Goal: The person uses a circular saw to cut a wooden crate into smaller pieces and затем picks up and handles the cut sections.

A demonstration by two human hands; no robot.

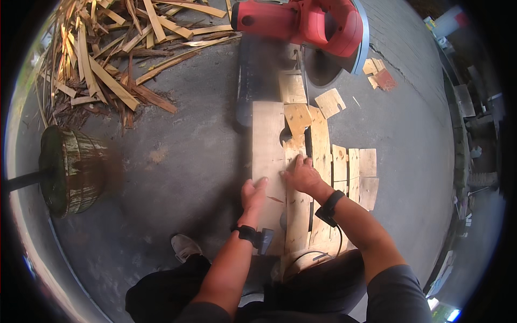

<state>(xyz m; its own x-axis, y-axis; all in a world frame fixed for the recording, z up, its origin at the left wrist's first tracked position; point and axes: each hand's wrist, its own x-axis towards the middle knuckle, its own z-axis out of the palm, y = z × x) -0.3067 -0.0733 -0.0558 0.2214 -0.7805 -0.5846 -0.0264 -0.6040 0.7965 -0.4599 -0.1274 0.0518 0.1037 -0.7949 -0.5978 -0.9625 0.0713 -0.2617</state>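
Observation:
A long pale wooden board lies lengthwise in front of me, its far end by the base of a red power saw. My left hand is closed round the board's left edge, thumb on top; its lower fingers are partly hidden. My right hand rests by the board's right edge, thumb touching that edge and fingers stretched forward, apart, over a yellowish knotty plank. The saw's round dark blade shows below its housing, beyond both hands.
Short planks lie in rows to the right, with loose offcuts near the saw. A heap of wood strips covers the far left. A weathered round wooden block stands at left on the grey concrete floor.

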